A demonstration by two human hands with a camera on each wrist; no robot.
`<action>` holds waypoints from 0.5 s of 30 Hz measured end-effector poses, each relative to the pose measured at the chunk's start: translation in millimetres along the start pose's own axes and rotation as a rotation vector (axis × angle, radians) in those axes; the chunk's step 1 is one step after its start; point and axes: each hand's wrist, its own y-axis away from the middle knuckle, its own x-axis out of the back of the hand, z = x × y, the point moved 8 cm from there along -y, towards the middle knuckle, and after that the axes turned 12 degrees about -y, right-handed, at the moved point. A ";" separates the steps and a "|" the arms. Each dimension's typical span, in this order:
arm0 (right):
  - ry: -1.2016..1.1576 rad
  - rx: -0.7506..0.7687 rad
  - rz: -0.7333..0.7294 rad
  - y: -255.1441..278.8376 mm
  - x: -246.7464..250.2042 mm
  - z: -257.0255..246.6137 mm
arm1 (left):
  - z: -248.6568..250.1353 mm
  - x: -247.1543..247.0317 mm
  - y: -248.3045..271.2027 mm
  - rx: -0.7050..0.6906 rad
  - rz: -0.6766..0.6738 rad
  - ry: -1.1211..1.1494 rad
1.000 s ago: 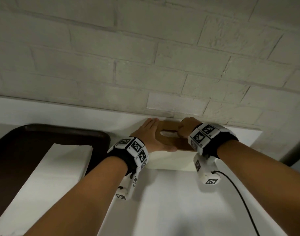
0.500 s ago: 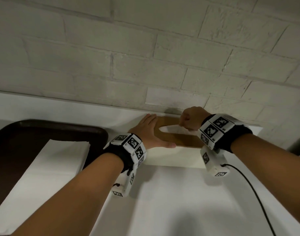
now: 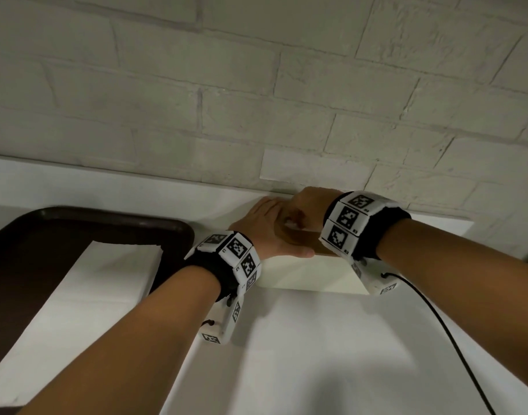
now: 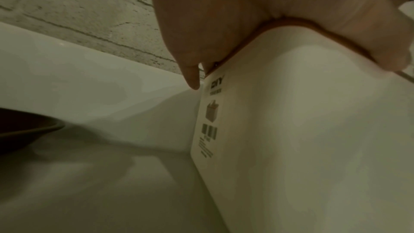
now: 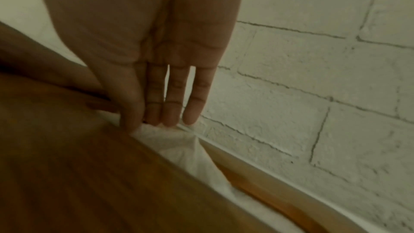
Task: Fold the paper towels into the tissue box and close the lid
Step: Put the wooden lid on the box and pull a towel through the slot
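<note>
A white tissue box (image 3: pixel 310 274) with a wooden lid (image 3: pixel 304 239) stands against the brick wall. My left hand (image 3: pixel 262 226) lies flat on the lid's left end, its thumb along the front edge. In the left wrist view the palm (image 4: pixel 224 6) covers the box (image 4: pixel 313 130) corner. My right hand (image 3: pixel 307 208) is over the lid's slot, close to the left fingers. In the right wrist view my right hand (image 5: pixel 143 118) pinches a white paper towel (image 5: pixel 179 143) between thumb and forefinger, and the towel rises out of the slot in the lid (image 5: pixel 78 166).
A dark brown tray (image 3: pixel 77 223) at the left holds a stack of white paper towels (image 3: pixel 92 295). A black cable (image 3: pixel 451 339) runs from my right wrist over the white table (image 3: pixel 316 354). The brick wall (image 3: pixel 256 100) is right behind the box.
My right hand has slid left along the slot toward the left hand and now hides the paper towel that showed half a second ago. The left hand has stayed on the lid.
</note>
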 end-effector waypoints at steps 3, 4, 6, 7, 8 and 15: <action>-0.082 0.054 0.005 3.1 13.8 1.2 | -1.8 -3.2 0.3 0.016 -0.026 -0.012; -0.101 0.051 -0.014 2.7 17.0 3.9 | -2.1 -3.7 0.3 0.022 -0.030 -0.019; -0.130 0.035 0.000 2.7 24.4 7.0 | -1.3 -2.9 0.4 0.025 -0.028 -0.027; -0.162 0.031 0.008 3.4 24.7 6.9 | -0.9 -2.5 0.3 0.025 -0.025 -0.022; -0.193 0.054 0.022 5.1 24.7 3.7 | -1.0 -2.5 0.1 0.028 -0.026 -0.014; -0.262 0.090 0.076 15.3 18.8 7.6 | -3.0 -3.6 -0.1 0.046 -0.035 0.004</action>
